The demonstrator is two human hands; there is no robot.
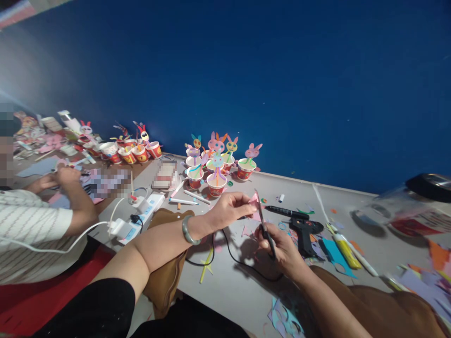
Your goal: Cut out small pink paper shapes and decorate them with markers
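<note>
In the middle of the view my left hand (230, 211) pinches a small piece of pink paper (254, 201). A bangle circles that wrist. My right hand (280, 246) grips a pair of scissors (261, 213) by the dark handles, blades pointing up along the paper's right edge. Whether the blades touch the paper I cannot tell. Beneath both hands, pink paper scraps (246, 231) lie on the grey table (225, 281). Just right of the scissors lie a black glue gun (305, 234) and a black marker (287, 212).
Paper cups with rabbit faces (216, 183) stand near the blue wall (246, 70). Left are a power strip (144, 218), a brown cushion (162, 277) and a co-worker's hands (66, 174). Rightward are a yellow tube (347, 251), blue paper (336, 256) and a clear jar (401, 211).
</note>
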